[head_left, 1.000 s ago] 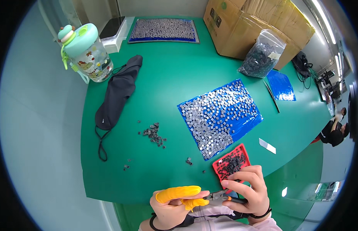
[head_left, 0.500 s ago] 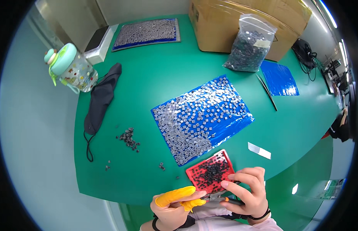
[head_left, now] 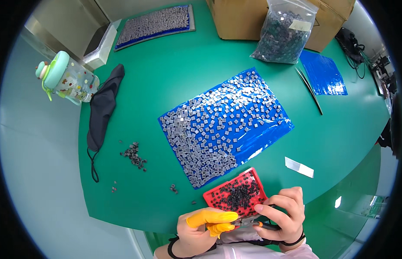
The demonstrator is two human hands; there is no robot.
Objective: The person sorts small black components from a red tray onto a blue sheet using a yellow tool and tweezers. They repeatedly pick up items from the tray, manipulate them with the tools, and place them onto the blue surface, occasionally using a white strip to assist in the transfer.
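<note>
My left hand [head_left: 196, 232], with yellow finger cots [head_left: 211, 217] on its finger and thumb, is closed in a pinch at the tool's tip. What it pinches, if anything, is too small to make out. My right hand [head_left: 289, 216] is wrapped round a pair of pliers [head_left: 247, 221] with black and orange handles. The metal jaws point left and meet the yellow fingertips. Just beyond both hands, at the table's near edge, lies a shallow red tray [head_left: 208, 197] holding many small black pieces [head_left: 239, 196]. The pliers and fingers cover its near edge.
A blue sheet [head_left: 270, 134] covered with small grey squares lies mid-table. Loose dark pieces [head_left: 134, 156] and a black mask [head_left: 103, 112] are on the left, beside a bottle [head_left: 73, 80]. Tweezers [head_left: 311, 93], a white strip [head_left: 299, 167] and a filled plastic bag [head_left: 283, 39] are right.
My left hand has moved right, bringing its yellow fingertips together at the pliers' jaws. The pliers now show more clearly over the tray's near edge. The whole view has shifted slightly.
</note>
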